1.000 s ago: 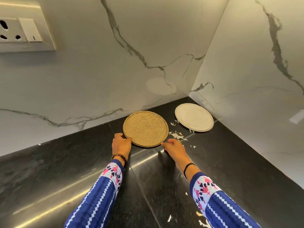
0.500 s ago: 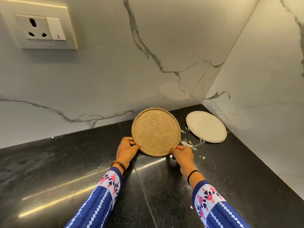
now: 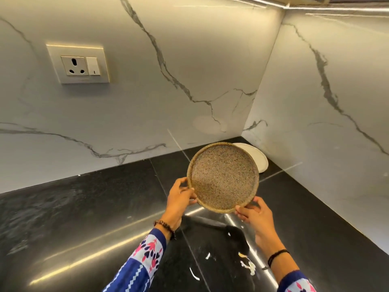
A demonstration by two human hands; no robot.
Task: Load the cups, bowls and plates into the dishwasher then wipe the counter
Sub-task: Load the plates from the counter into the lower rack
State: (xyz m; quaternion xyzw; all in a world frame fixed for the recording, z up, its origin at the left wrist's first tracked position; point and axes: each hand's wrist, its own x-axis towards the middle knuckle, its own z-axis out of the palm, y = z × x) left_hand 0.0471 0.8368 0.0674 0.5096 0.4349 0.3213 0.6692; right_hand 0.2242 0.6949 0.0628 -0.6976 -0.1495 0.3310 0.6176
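A speckled brown plate [image 3: 223, 179] is lifted off the black counter [image 3: 84, 207] and tilted toward me. My left hand [image 3: 181, 197] grips its left rim, thumb on top. My right hand [image 3: 255, 211] holds its lower right rim, fingers curled under the edge. Behind it a white plate [image 3: 257, 158] lies flat in the corner of the counter, mostly hidden by the brown plate.
White scraps [image 3: 248, 264] lie scattered on the counter near my right forearm. Marble walls meet in a corner [image 3: 252, 114] behind the plates. A socket and switch [image 3: 81, 65] sit on the left wall.
Both hands have raised the brown plate off the counter and tilted it up toward me. It now covers most of the white plate.
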